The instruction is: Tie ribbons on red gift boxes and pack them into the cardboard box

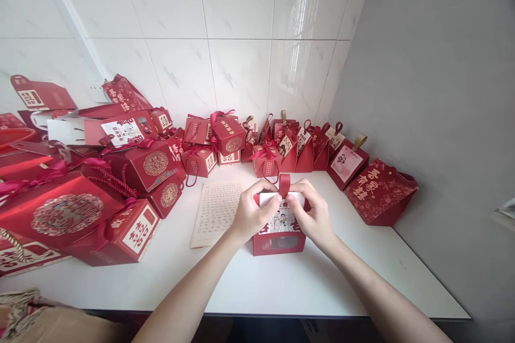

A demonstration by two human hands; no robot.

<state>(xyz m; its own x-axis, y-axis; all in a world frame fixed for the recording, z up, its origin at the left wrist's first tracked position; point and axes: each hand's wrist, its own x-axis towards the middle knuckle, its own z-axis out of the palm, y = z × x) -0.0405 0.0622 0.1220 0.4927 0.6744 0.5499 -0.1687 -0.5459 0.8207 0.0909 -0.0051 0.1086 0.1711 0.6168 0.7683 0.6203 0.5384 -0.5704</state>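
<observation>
The box (279, 242) stands on the table (257, 289) under the fingertips, with the left hand (250, 215) and right hand (313, 214) both pinched on its upper edges either side of the ribbon loop (284, 183) between the thumbs. It looks like light, thin card that would crease under a hard squeeze, so the folded top corners seem the safest hold. It is red, with a white cartoon label and a clear window low on the front; a sheet (215, 209) lies just left of the left fingers.

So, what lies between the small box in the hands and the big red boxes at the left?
In the head view, a written sheet of paper lies on the table, left of the small box.
</observation>
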